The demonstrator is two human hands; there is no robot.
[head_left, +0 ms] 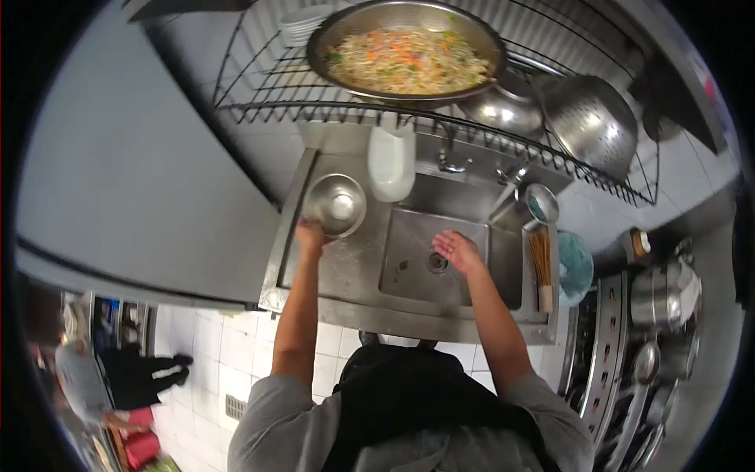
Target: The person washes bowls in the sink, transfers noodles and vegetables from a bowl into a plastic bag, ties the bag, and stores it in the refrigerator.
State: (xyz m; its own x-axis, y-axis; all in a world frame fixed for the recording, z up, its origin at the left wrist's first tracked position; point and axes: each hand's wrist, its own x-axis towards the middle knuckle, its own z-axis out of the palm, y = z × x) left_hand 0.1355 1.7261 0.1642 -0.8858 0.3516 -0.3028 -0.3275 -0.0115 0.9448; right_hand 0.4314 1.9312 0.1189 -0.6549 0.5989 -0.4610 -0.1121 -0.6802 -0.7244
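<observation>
Bowl (pixel 340 203) sits on the counter (pixel 350 271) left of the sink (pixel 464 289), near rim clamped in the left hand's (pixel 310 234) fingers, the right hand (pixel 458 250) over the sink, fingers slightly apart.

Can see a wide pan (pixel 409 16) of shredded vegetables (pixel 409 63) on the wire rack (pixel 354 105) — a colander (pixel 594 126) to its right — and, at lower left, a co-worker (pixel 82 377) on the tiled floor (pixel 208 346).

The person wears a short-sleeved grey shirt beneath a black apron, with dark shoes.
</observation>
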